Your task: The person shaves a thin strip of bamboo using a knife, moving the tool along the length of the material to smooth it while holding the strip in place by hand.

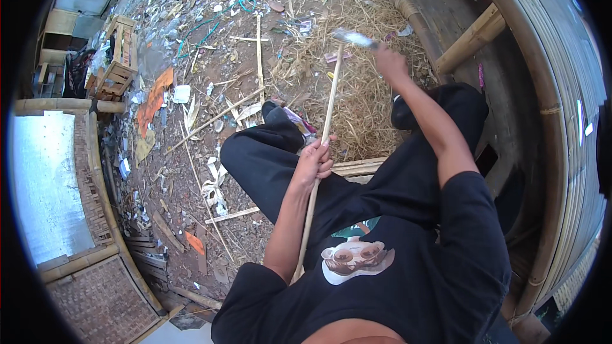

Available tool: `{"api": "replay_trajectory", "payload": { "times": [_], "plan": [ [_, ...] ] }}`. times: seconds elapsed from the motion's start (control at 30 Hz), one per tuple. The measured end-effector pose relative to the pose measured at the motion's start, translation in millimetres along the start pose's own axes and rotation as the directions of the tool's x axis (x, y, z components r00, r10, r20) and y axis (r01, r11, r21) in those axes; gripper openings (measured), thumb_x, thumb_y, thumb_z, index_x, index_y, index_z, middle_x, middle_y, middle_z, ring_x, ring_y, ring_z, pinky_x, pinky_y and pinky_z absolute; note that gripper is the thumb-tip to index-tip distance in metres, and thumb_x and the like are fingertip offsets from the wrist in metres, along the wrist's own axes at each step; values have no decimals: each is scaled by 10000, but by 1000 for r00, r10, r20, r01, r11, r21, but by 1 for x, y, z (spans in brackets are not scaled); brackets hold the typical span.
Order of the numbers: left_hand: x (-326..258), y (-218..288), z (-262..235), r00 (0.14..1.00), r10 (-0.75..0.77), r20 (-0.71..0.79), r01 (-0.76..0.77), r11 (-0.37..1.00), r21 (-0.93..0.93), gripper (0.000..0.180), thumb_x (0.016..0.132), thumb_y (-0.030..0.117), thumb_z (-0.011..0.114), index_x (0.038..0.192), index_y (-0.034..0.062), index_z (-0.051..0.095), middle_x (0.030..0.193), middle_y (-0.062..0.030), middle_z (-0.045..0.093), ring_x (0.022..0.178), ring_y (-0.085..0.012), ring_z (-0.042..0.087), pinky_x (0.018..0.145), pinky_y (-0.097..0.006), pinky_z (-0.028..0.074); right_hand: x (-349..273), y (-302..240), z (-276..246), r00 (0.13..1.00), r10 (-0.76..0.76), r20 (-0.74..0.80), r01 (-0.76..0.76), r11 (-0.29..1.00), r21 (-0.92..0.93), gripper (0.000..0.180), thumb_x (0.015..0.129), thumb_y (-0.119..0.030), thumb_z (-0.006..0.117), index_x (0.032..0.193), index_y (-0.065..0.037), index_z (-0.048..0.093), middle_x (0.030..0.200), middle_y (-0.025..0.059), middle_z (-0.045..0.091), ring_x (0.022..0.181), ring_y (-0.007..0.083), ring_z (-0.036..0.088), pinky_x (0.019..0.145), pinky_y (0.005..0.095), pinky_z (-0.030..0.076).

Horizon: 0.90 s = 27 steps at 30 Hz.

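Observation:
My left hand (pixel 313 160) is closed around a long, thin bamboo stick (pixel 331 105). The stick slants from beside my waist, over my lap, to a far end beyond my knees. My right hand (pixel 390 65) grips the dark handle of a knife (pixel 357 38), its pale blade smeared by motion. That blade lies across the stick's far tip; whether it touches is unclear. Beneath the stick and knife, a heap of straw-coloured shavings (pixel 363 114) covers the ground between my feet.
Several loose bamboo strips (pixel 260 57) lie on the littered dirt to the left, near an orange scrap (pixel 153 100). A wooden crate (pixel 121 57) stands at the far left. A thick bamboo frame (pixel 472 38) borders the right side, and a woven panel (pixel 102 299) is at lower left.

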<state>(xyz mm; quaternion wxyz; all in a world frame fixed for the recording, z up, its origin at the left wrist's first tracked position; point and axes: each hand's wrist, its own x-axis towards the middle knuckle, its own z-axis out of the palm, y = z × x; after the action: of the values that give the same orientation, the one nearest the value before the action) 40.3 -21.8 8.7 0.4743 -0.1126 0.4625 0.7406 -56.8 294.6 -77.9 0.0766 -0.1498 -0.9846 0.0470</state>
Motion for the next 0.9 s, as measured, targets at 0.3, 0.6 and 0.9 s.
{"api": "replay_trajectory", "payload": {
  "times": [0.3, 0.6, 0.9],
  "plan": [
    [17, 13, 2, 991, 81, 104, -72, 993, -92, 292, 991, 219, 395, 1199, 30, 471, 555, 62, 227, 394, -27, 218, 334, -184, 200, -11, -21, -3, 978, 207, 30, -182, 771, 610, 438, 961, -374, 361, 962, 16, 560, 805, 283, 594, 793, 439, 587, 691, 522, 438],
    [15, 13, -3, 989, 79, 129, -59, 986, -155, 258, 1002, 301, 353, 966, 71, 464, 543, 62, 226, 385, -32, 201, 319, -185, 184, -59, -70, -51, 924, -381, 7, 314, 771, 554, 338, 955, -354, 412, 877, -27, 443, 594, 195, 567, 588, 414, 588, 527, 503, 458],
    [10, 12, -6, 984, 26, 174, -3, 991, -132, 279, 995, 331, 368, 812, 122, 385, 527, 65, 225, 367, -26, 192, 296, -183, 159, -44, -45, -50, 938, -329, 112, 227, 824, 520, 327, 982, -341, 328, 892, -40, 421, 608, 170, 578, 564, 380, 598, 502, 497, 450]
  ]
}}
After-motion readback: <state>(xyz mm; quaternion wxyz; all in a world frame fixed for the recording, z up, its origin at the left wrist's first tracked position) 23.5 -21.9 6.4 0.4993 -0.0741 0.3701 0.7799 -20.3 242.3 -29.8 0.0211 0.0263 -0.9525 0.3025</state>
